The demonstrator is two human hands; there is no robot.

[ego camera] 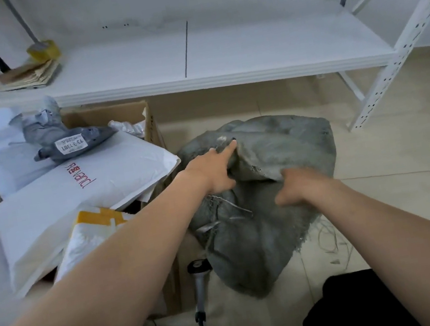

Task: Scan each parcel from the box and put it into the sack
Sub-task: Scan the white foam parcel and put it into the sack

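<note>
Box left, sack right, shelf behind.
The box [150, 122] stands on the floor [393, 206] just left of the sack [277, 149], heaped with parcels: a small parcel [72, 143] lies on a big parcel [64, 195], with a third parcel [91, 236] in front of them. The scanner [200, 283] lies on the floor in front of the sack, beside the box. Both hands are on the sack, the left hand [209, 172] behind the right hand [302, 186]. On the shelf [245, 48] behind, at its far left, tape [43, 50] sits by cardboard [26, 76].
</note>
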